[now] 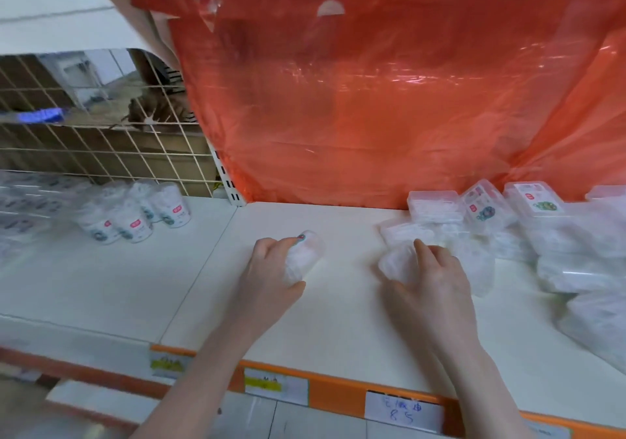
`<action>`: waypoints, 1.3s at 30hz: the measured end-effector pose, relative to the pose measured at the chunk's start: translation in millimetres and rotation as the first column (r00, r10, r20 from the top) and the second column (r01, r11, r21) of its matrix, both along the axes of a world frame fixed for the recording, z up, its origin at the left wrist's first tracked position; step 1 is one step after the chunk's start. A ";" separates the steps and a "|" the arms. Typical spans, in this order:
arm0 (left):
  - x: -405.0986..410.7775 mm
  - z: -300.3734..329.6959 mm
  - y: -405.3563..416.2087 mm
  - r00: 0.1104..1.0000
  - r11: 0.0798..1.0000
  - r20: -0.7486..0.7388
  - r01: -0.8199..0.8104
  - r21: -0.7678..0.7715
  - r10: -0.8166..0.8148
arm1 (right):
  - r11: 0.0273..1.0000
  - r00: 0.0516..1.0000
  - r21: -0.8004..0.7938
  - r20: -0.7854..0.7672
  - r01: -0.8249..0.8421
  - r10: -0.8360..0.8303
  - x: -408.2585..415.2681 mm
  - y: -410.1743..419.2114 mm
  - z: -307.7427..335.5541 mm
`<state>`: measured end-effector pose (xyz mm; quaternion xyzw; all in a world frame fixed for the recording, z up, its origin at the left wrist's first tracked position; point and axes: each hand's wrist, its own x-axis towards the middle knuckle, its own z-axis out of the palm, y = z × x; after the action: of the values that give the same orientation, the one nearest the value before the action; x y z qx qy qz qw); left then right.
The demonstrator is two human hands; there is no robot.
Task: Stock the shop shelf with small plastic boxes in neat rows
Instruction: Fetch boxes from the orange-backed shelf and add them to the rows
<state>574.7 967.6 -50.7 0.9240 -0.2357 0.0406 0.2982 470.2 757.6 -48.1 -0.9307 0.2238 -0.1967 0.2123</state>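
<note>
My left hand [271, 272] grips a small clear plastic box [305, 252] on the white shelf [338, 320], near its middle. A little to the right, my right hand [430, 279] holds another small clear box [396, 262] at the edge of a loose heap of the same boxes [542, 242]. That heap fills the right side of the shelf, and some boxes at the back show coloured labels. Both held boxes are blurred.
A red plastic bag [372, 99] hangs behind the shelf. Round white tubs [135, 215] stand on the neighbouring shelf section at left, before a wire grid [84, 140]. An orange price rail [338, 391] with paper labels runs along the front edge.
</note>
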 end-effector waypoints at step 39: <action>96.4 64.2 350.8 0.991 0.973 0.064 0.106 0.207 -0.121 | 0.969 0.969 -0.098 -0.119 -0.229 0.217 117.3 312.7 13.2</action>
<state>671.1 1318.4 13.5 0.9324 -0.3022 0.0345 0.1951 587.5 1070.3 -34.9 -0.9695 0.1176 -0.1332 0.1689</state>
